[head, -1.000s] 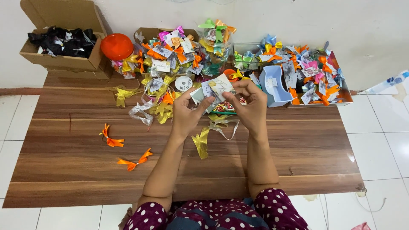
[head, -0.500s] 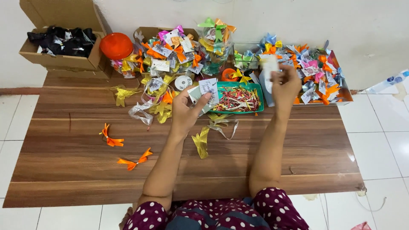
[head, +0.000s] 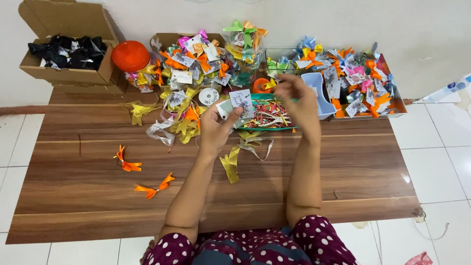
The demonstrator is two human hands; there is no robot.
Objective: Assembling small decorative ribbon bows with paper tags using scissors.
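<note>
My left hand is pinching a small stack of cards near the surface's back edge, long side pointing up-right. My right hand hovers just right of them over the green tray; it's blurry, can't tell its grip.

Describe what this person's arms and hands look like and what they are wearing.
Both arms are bare from the elbow down, and the left hand and right hand wear no gloves. No ring, watch or bracelet can be made out. At the bottom edge, short dark maroon sleeves with white polka dots cover the upper arms, part of the same dotted garment.
</note>
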